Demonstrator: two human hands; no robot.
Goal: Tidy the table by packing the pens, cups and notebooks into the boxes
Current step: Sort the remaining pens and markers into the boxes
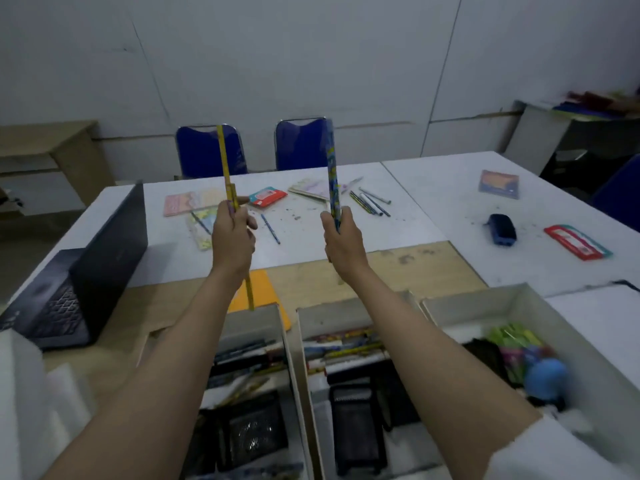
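Hands raised above three open boxes at the table's near edge: the left hand [232, 233] grips a yellow pencil [227, 174] held upright, the right hand [341, 237] is clamped around a blue patterned pencil [333, 174], also upright. Beyond the boxes, loose pens [370, 202] and notebooks [188, 203] lie scattered on the white table [433, 216]. The middle box [304, 341] holds pencils and a black mesh cup [356, 427]. A laptop [86, 271] sits left of the boxes.
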